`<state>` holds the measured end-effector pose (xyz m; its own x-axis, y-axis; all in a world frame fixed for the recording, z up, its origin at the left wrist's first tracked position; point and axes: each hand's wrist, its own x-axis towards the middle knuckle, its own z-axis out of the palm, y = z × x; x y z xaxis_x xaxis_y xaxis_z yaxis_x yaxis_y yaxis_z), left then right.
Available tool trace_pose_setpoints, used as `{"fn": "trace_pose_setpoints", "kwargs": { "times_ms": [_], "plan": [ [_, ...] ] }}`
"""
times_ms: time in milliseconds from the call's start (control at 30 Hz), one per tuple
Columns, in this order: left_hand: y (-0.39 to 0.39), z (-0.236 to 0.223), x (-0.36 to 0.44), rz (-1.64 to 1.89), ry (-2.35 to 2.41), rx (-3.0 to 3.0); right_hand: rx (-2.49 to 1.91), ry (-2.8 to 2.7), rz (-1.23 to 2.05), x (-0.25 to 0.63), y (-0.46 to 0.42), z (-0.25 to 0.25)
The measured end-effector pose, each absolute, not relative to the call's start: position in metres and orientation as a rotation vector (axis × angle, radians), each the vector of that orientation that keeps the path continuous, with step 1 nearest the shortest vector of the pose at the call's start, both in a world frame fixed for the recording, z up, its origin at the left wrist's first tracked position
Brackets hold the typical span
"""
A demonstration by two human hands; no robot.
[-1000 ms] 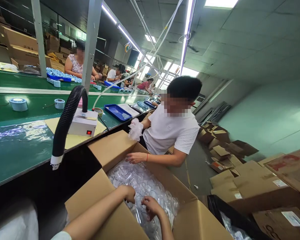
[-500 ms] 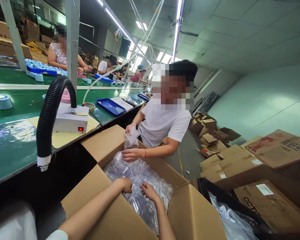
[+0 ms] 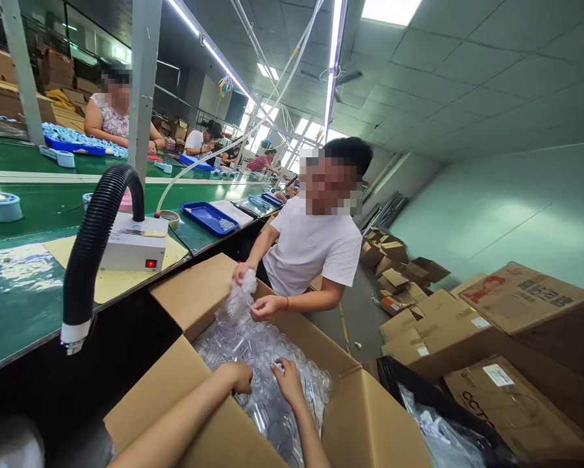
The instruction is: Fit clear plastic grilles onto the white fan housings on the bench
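Observation:
An open cardboard box (image 3: pixel 369 416) is filled with clear plastic parts (image 3: pixel 272 406), rounded and cup-like, lying loosely in a heap. Over the left part of the heap is my left hand (image 3: pixel 240 377), its fingers curled down; what they hold, if anything, is hidden. My right hand (image 3: pixel 288 380) hovers close by above the same parts, thumb and fingers apart, with nothing visible between them. Across the box, a co-worker's hands (image 3: pixel 267 307) hold a crumpled clear plastic bag (image 3: pixel 241 296) over the far corner of the heap.
To the left runs a green workbench (image 3: pixel 23 312) bearing a white machine (image 3: pixel 133 250) with a black flexible hose (image 3: pixel 84 253) and a blue tray (image 3: pixel 208 218). Stacked cartons (image 3: pixel 525 296) and a black-rimmed bin of plastic film (image 3: pixel 432 416) stand at right. Other people sit along the bench.
My right hand has opened its fingers and lifted slightly from the parts. The co-worker's hands have shifted, with the plastic bag more spread out. The camera view has turned slightly.

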<state>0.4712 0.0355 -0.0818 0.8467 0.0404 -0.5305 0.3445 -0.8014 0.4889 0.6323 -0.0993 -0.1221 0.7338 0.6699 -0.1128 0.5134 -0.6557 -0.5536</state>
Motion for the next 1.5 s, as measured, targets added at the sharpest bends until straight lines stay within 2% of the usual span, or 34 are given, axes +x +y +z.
{"fn": "trace_pose_setpoints", "kwargs": {
  "times_ms": [533, 767, 1000, 1200, 1500],
  "plan": [
    [0.035, -0.082, 0.472, -0.712, 0.298, 2.415, -2.533, -0.704, 0.376, 0.650, -0.105, -0.139],
    [0.036, -0.078, 0.470, -0.715, 0.297, 2.416, -2.384, -0.772, 0.357, 0.647, -0.095, -0.136],
    [0.038, -0.082, 0.472, -0.731, 0.281, 2.401, -2.176, -0.824, 0.537, 0.637, -0.063, -0.136],
    [0.038, -0.086, 0.474, -0.715, 0.300, 2.394, -2.118, -0.627, 0.709, 0.647, -0.083, -0.137],
    [0.037, -0.081, 0.473, -0.765, 0.316, 2.449, -2.208, -0.700, 0.613, 0.653, -0.079, -0.155]
  ]
}}
